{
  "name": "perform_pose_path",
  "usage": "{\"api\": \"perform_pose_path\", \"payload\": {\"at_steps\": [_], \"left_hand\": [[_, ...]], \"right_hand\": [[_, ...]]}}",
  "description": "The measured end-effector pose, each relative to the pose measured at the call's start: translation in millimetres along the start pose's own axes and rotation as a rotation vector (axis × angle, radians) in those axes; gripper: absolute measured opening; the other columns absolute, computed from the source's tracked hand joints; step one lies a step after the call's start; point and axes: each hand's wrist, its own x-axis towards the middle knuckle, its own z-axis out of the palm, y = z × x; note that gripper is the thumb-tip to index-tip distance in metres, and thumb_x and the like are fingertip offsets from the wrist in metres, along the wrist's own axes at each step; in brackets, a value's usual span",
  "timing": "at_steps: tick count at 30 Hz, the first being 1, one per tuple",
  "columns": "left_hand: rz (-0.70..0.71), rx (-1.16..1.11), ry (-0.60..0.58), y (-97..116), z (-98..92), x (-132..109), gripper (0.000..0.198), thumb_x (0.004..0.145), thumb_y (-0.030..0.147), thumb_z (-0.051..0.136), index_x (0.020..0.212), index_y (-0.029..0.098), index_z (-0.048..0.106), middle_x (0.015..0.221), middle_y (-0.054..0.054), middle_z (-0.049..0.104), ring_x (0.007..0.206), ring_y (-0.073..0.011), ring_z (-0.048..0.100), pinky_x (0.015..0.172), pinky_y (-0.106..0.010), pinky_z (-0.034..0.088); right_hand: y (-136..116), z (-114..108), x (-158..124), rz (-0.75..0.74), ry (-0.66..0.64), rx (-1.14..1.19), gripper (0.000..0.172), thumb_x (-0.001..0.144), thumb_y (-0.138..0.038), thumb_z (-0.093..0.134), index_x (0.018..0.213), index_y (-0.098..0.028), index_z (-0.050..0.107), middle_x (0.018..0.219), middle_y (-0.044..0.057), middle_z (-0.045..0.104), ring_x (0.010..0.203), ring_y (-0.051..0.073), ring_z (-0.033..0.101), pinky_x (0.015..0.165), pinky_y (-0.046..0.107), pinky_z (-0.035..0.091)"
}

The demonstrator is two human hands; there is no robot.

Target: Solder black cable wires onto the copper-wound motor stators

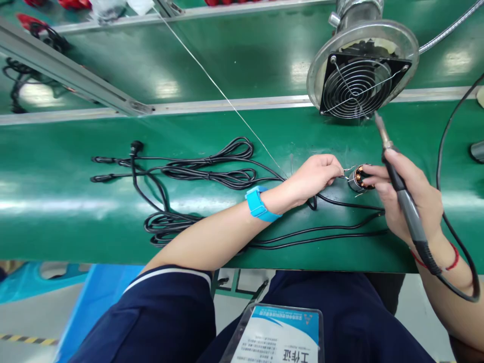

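Two hands are occupied: the left hand (321,174) pinches something fine, probably bare wire (348,169), its exact grip hidden, while the right hand (410,194) grasps a dark, pen-shaped soldering iron (408,212) and rests its fingers against a small, silvery cylindrical motor part with copper windings (357,177). That part lies between the hands, above the green, glossy surface (75,201). It looks rigid and dense for its size, its smooth shell probably a little slippery; steady it by the outer rim, sparing the windings and delicate leads. The iron seems light; take it only by its padded grip, as the metal tip may be hot. Farther left, long looped black cables (168,216) look bendy and springy, best held near their ends.
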Motion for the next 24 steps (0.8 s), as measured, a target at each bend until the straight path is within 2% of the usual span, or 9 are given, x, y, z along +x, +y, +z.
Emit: {"api": "perform_pose_path", "payload": {"at_steps": [3, 6, 9, 12, 18, 24], "left_hand": [[0.005, 0.004, -0.006, 0.5, -0.1, -0.3, 0.016, 0.073, 0.005, 0.047, 0.06, 0.014, 0.048, 0.048, 0.008, 0.039, 0.045, -0.0022, 0.029, 0.049, -0.02, 0.021], [0.007, 0.005, -0.009, 0.4, -0.1, 0.1, 0.017, 0.073, 0.004, 0.047, 0.06, 0.014, 0.048, 0.048, 0.008, 0.039, 0.045, -0.0021, 0.03, 0.048, -0.02, 0.021], [0.005, 0.007, -0.009, 0.4, 0.0, 0.3, 0.017, 0.074, 0.004, 0.047, 0.06, 0.014, 0.049, 0.047, 0.008, 0.039, 0.044, -0.0017, 0.029, 0.048, -0.019, 0.021], [0.003, 0.013, -0.014, 0.7, 0.2, -0.2, 0.018, 0.074, 0.003, 0.048, 0.06, 0.014, 0.048, 0.047, 0.009, 0.039, 0.043, -0.001, 0.029, 0.047, -0.019, 0.021], [-0.016, -0.011, -0.031, -0.5, -0.6, 0.7, 0.018, 0.076, 0.006, 0.05, 0.061, 0.014, 0.049, 0.047, 0.008, 0.039, 0.04, -0.0002, 0.027, 0.042, -0.018, 0.017], [-0.079, -0.18, -0.053, -0.8, -3.3, 6.2, 0.022, 0.081, 0.005, 0.046, 0.061, 0.014, 0.047, 0.045, 0.007, 0.039, 0.035, -0.0003, 0.026, 0.039, -0.018, 0.012]], "right_hand": [[-12.5, -5.0, 15.5, 0.028, -0.122, -0.147, 0.038, 0.093, -0.025, 0.053, 0.13, -0.031, 0.051, 0.103, 0.002, 0.073, 0.095, 0.023, 0.068, 0.084, 0.043, 0.054], [-12.3, -1.9, 25.0, 0.009, -0.172, -0.216, 0.041, 0.087, -0.021, 0.056, 0.128, -0.03, 0.05, 0.11, 0.003, 0.07, 0.097, 0.026, 0.066, 0.082, 0.046, 0.052], [-2.1, 8.7, 24.9, 0.035, -0.132, -0.194, 0.046, 0.084, -0.02, 0.058, 0.127, -0.031, 0.049, 0.111, 0.003, 0.069, 0.099, 0.026, 0.065, 0.083, 0.045, 0.051], [7.1, 17.9, 20.6, 0.068, -0.105, -0.133, 0.043, 0.085, -0.02, 0.057, 0.126, -0.028, 0.05, 0.106, 0.004, 0.07, 0.096, 0.025, 0.065, 0.084, 0.046, 0.05], [12.8, 23.1, 20.6, 0.112, -0.074, -0.067, 0.041, 0.086, -0.025, 0.057, 0.127, -0.026, 0.048, 0.096, 0.001, 0.07, 0.087, 0.02, 0.067, 0.088, 0.043, 0.05], [11.8, 29.1, 25.4, 0.124, -0.002, -0.135, 0.039, 0.085, -0.022, 0.061, 0.122, -0.027, 0.05, 0.085, -0.002, 0.07, 0.076, 0.018, 0.066, 0.082, 0.04, 0.052]]}}
